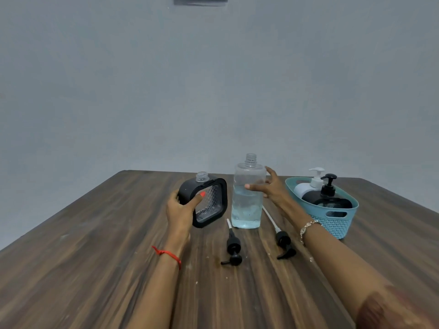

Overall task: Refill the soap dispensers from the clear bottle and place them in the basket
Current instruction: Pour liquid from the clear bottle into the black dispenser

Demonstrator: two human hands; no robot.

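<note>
My left hand [181, 210] grips a black-framed square soap dispenser [209, 201] with a clear patterned face; its neck is uncapped and it stands tilted on the table. The clear bottle [247, 198], uncapped and about half full of pale liquid, stands upright just right of it. My right hand [269, 186] is spread around the bottle's right side, thumb on its front, fingers apart. Two black pump heads [234, 248] [283, 243] with white tubes lie on the table in front. A teal basket [337, 217] at the right holds a white dispenser [308, 186] and a black dispenser [330, 195].
The wooden table [95, 269] stretches wide to the left and toward me. A plain grey wall stands behind its far edge. The basket sits near the table's right edge.
</note>
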